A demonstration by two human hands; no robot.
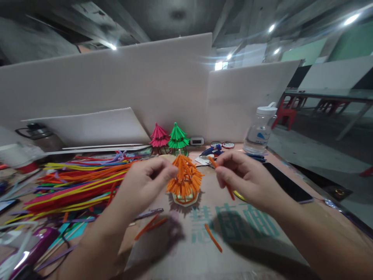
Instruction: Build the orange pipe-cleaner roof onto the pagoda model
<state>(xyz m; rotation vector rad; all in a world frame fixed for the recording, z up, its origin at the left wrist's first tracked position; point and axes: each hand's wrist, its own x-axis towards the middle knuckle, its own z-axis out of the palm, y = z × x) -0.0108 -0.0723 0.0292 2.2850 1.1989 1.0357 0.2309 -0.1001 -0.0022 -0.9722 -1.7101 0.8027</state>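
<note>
My left hand (142,182) pinches the top of a small orange pipe-cleaner umbrella-like model (185,179), holding it above the cardboard-covered table (201,249). To its right, my right hand (244,179) is closed on a short orange pipe-cleaner piece (230,191), a little apart from the model. A few loose orange pieces (212,238) lie on the cardboard below.
A heap of coloured pipe cleaners (75,182) lies at the left. Pink (159,137) and green (177,137) finished models stand at the back by white boards. A clear bottle (260,130), a black phone (287,182) and a blue glue gun (211,151) sit at the right.
</note>
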